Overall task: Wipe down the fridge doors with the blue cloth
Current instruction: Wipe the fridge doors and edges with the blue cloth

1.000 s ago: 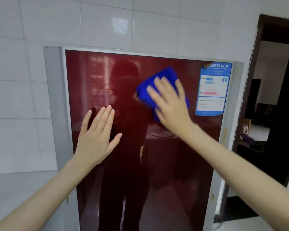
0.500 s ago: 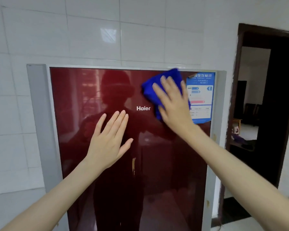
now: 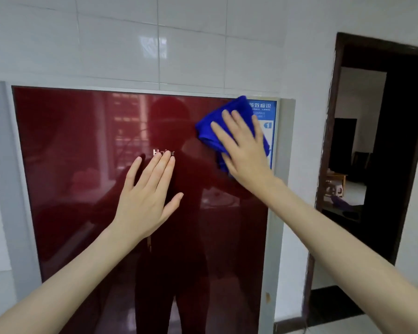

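Observation:
The fridge door (image 3: 70, 165) is glossy dark red with a grey frame and fills the middle of the view. My right hand (image 3: 243, 150) presses the blue cloth (image 3: 211, 127) flat against the door's upper right corner, partly over a blue energy label (image 3: 267, 116). My left hand (image 3: 146, 196) rests flat on the door near its middle, fingers spread, covering part of the white brand lettering. It holds nothing.
White wall tiles (image 3: 191, 51) rise above the fridge. A dark-framed doorway (image 3: 372, 153) opens to the right onto another room with furniture. A person's reflection shows in the door.
My right hand has slid the cloth up and to the right, from the door's upper middle onto the energy label. My left hand stays flat on the door.

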